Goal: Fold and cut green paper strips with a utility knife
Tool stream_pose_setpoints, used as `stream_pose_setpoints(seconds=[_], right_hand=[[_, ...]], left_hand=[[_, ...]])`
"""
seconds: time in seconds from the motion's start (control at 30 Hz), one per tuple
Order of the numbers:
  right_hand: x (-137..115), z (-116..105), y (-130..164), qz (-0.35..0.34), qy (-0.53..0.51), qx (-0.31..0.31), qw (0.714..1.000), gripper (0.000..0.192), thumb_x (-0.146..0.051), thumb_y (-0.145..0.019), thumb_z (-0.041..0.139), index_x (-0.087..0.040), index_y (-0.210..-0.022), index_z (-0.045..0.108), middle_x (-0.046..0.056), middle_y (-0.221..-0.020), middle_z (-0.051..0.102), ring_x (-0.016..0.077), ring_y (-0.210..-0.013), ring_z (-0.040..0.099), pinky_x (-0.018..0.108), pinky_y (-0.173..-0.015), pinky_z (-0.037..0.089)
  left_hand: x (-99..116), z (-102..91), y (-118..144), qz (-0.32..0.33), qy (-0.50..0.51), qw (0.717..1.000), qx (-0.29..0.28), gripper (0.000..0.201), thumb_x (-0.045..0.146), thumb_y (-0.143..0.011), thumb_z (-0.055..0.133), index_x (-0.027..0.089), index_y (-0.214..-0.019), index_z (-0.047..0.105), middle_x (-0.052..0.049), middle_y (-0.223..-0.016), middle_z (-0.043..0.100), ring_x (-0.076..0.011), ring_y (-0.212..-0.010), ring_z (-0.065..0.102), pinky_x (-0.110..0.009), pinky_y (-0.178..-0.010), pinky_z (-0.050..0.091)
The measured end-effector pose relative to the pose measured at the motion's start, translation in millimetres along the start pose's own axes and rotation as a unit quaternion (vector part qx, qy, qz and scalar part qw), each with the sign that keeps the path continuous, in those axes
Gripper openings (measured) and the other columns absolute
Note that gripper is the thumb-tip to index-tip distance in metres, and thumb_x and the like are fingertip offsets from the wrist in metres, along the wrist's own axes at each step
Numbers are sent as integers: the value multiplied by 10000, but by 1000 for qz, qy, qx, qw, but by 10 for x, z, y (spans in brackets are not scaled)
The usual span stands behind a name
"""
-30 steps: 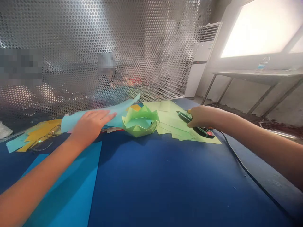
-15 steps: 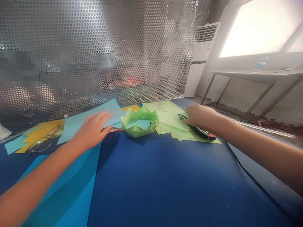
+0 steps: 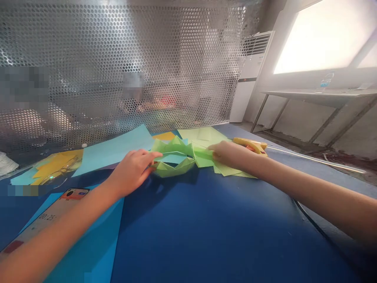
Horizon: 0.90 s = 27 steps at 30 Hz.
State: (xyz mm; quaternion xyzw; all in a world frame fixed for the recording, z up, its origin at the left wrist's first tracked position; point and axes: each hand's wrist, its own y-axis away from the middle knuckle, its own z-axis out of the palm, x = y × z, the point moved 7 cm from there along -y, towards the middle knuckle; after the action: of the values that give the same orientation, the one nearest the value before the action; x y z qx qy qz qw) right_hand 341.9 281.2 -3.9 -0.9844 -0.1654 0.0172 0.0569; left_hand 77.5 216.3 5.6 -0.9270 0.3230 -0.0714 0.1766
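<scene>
Both hands on green paper crown, blue table.
Phone (image 3: 47, 218) nearest, by left arm. Left hand (image 3: 132, 169) pinches crown (image 3: 173, 159) left rim; right hand (image 3: 225, 153) grips right rim. Green sheets (image 3: 206, 137), glue gun (image 3: 250, 144), mesh screen (image 3: 118, 59) beyond.

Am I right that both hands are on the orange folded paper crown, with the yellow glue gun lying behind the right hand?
Not quite: the folded paper crown is green, not orange, as the head view shows. The left hand and right hand do touch it, and the yellow glue gun lies behind the right hand.
</scene>
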Motion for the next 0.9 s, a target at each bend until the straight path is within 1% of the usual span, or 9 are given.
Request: stream_pose_setpoints(seconds=[0.2,0.37,0.47,0.57,0.63,0.7,0.8,0.83,0.9], right_hand=[[99,-297,27,63,-75,37,995,298,-365,-982,622,-177,-1214,626,81,-1211,647,210,-1000,661,415,-849,577],[-237,-621,191,-1,-227,91,970,337,-265,-1032,456,-163,-1333,565,67,-957,726,181,-773,682,332,-685,572],[-605,-635,353,-73,-326,80,939,464,-223,-1023,346,-202,-1481,417,60,-968,749,188,-793,700,312,-649,568],[-983,-542,546,-148,-398,30,905,555,-280,-1007,369,-205,-1549,281,44,-989,762,188,-815,713,297,-626,574],[-1190,-483,668,-203,-424,-17,882,627,-264,-997,370,-238,-1591,168,25,-1042,765,178,-843,713,293,-655,579],[-1238,-451,709,-202,-385,-32,900,699,-268,-1004,380,-282,-1611,34,-11,-1012,771,165,-816,710,286,-669,578],[-971,-481,550,-99,-254,0,962,718,-323,-1032,428,-290,-1608,-1,-30,-908,766,165,-808,714,282,-707,580],[-853,-501,454,-76,-228,3,971,656,-326,-1040,434,-273,-1602,100,-5,-930,762,173,-835,714,291,-718,581],[-590,-508,198,-35,-160,-5,987,479,-298,-1000,557,-235,-1463,452,34,-977,744,185,-830,700,335,-771,581]], left_hand=[[-136,-112,-11,-52,22,998,16,232,394,-943,617,176,-1011,652,-38,-1018,668,-198,-986,640,-436,-899,532],[-71,-317,54,-136,165,968,133,477,405,-854,681,197,-1258,532,-50,-1075,595,-239,-1026,557,-499,-964,444],[130,-264,69,-177,360,904,145,599,489,-849,649,220,-1322,398,-66,-1123,571,-205,-952,565,-407,-848,497],[486,-22,29,-171,561,810,11,699,699,-759,653,214,-1249,535,-102,-1173,644,-255,-1027,641,-408,-867,540],[642,93,50,-188,641,743,-42,679,698,-750,673,210,-1218,603,-113,-1190,681,-279,-1065,659,-422,-906,544],[688,171,87,-219,691,687,-48,568,619,-824,651,221,-1228,621,-105,-1241,686,-275,-1124,650,-417,-943,536],[638,252,134,-255,734,629,-23,413,479,-910,608,222,-1232,637,-89,-1284,684,-253,-1234,599,-384,-996,508],[608,274,146,-263,743,615,-15,392,446,-921,603,221,-1240,637,-87,-1283,688,-247,-1258,583,-377,-999,505],[551,312,166,-275,758,592,-6,403,398,-927,601,229,-1293,607,-84,-1242,709,-244,-1239,593,-382,-961,524]])
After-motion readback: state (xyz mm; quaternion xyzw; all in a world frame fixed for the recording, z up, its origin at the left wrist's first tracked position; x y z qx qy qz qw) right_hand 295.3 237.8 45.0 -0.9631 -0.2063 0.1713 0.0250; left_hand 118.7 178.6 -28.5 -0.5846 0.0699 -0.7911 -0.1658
